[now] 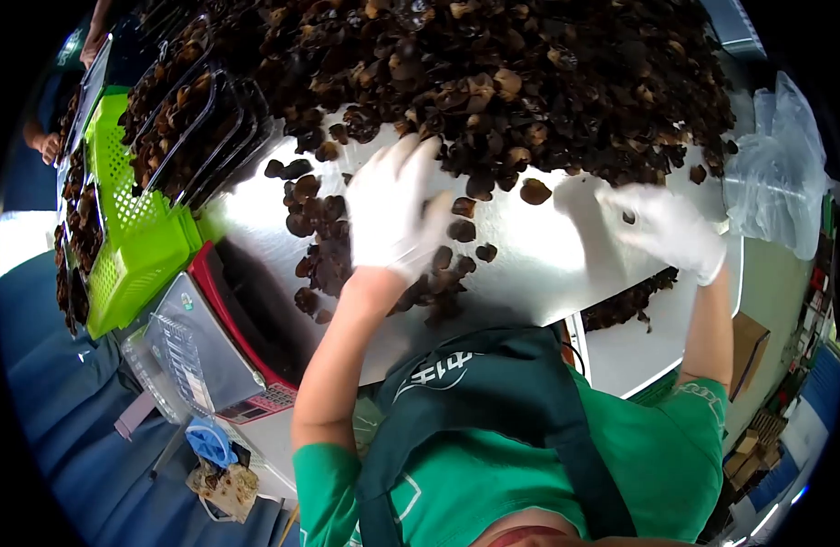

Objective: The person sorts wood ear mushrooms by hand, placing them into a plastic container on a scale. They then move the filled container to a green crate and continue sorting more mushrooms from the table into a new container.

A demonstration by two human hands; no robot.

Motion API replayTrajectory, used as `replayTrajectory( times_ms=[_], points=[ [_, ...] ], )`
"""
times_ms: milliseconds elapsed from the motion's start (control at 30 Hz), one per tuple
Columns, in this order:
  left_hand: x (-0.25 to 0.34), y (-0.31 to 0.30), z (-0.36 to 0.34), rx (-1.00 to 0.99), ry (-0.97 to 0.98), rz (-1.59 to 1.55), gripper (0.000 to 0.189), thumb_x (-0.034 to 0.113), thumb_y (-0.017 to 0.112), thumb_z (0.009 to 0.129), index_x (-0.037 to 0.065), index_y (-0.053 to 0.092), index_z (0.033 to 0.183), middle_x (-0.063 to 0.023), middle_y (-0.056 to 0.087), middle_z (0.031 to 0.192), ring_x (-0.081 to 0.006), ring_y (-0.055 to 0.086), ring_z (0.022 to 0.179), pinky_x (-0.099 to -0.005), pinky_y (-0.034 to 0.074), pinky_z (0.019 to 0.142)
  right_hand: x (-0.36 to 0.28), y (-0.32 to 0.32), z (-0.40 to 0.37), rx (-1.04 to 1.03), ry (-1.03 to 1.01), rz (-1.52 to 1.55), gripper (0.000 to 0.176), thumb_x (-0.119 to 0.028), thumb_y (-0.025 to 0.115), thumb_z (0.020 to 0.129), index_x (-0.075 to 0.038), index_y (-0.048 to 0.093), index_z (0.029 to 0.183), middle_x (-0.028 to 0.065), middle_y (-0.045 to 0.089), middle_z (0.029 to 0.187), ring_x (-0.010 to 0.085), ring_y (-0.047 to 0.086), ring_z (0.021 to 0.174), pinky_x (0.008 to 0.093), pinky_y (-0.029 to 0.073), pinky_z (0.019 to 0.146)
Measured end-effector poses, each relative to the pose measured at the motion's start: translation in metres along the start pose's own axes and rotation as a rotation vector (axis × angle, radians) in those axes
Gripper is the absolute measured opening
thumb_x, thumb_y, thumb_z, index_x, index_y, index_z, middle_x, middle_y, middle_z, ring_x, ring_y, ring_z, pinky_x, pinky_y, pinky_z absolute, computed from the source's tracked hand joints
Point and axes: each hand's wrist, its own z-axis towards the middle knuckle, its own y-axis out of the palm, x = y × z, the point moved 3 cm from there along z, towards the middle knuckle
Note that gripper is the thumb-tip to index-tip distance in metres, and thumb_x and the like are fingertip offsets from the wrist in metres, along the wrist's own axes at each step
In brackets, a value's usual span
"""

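Note:
My left hand [391, 211], in a white glove, is palm down over the metal table [538, 251], fingers stretched and thumb apart. Its fingertips reach the near edge of a large heap of dark brown, curled pieces [493, 82] that look like dried wood ear mushrooms. A smaller group of the same pieces [327, 260] lies around and under this hand. My right hand [666, 228], also gloved, is above the table on the right. Its thumb and fingers are pinched together, with a small dark mushroom piece [628, 217] between them.
Filled clear plastic trays [221, 128] and green baskets [133, 264] stand at left. Beside them is a red scale [256, 401]. Clear plastic bags [780, 173] hang at right. A lower tray [634, 351] holds more pieces. Another person's hand [46, 146] shows far left.

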Motion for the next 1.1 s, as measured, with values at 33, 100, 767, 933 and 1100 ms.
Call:
replayTrajectory(
  times_ms=[33,100,767,933,1100],
  points=[
    [0.017,0.010,0.025,0.016,0.135,-0.020,0.054,0.018,0.076,0.081,0.003,0.060,0.130,-0.0173,0.061,0.128,-0.0381,0.060,0.114,-0.0442,0.049,0.096,-0.005,0.003,0.011,0.249,-0.108,-0.002,0.044,-0.024,0.066,0.093,-0.013,0.062,0.135,0.0129,0.068,0.121,0.0291,0.067,0.105,0.0415,0.055,0.093],
    [0.040,0.046,0.046,-0.041,0.242,0.059,0.060,0.027,0.076,0.081,0.014,0.057,0.138,-0.0157,0.047,0.148,-0.0350,0.044,0.138,-0.0551,0.036,0.112,-0.024,-0.004,0.037,0.557,-0.083,-0.103,0.047,-0.027,0.066,0.095,-0.018,0.059,0.141,0.0104,0.053,0.148,0.0295,0.055,0.129,0.0416,0.045,0.109],
    [-0.034,-0.021,-0.061,0.069,-0.233,0.311,0.049,0.007,0.070,0.083,0.005,0.062,0.131,-0.0160,0.057,0.136,-0.0371,0.051,0.130,-0.0484,0.036,0.111,-0.062,-0.025,0.178,1.081,-0.001,-0.458,0.033,-0.041,0.079,0.080,-0.019,0.073,0.103,-0.0006,0.059,0.137,0.0234,0.047,0.133,0.0553,0.028,0.112],
    [-0.034,-0.021,-0.054,0.097,-0.214,0.276,0.045,0.006,0.071,0.084,0.005,0.063,0.128,-0.0159,0.059,0.132,-0.0369,0.053,0.127,-0.0478,0.038,0.110,-0.066,-0.021,0.172,1.171,-0.068,-0.316,0.019,-0.031,0.077,0.084,-0.015,0.075,0.095,-0.0010,0.064,0.134,0.0270,0.050,0.133,0.0476,0.035,0.112],
    [-0.041,-0.027,-0.043,0.130,-0.184,0.252,0.040,0.002,0.070,0.085,0.004,0.065,0.125,-0.0160,0.059,0.130,-0.0364,0.054,0.125,-0.0454,0.042,0.107,-0.048,-0.045,0.115,0.844,-0.281,0.017,0.020,-0.025,0.070,0.090,-0.005,0.071,0.091,0.0081,0.069,0.122,0.0310,0.061,0.117,0.0438,0.048,0.104]
  ],
)
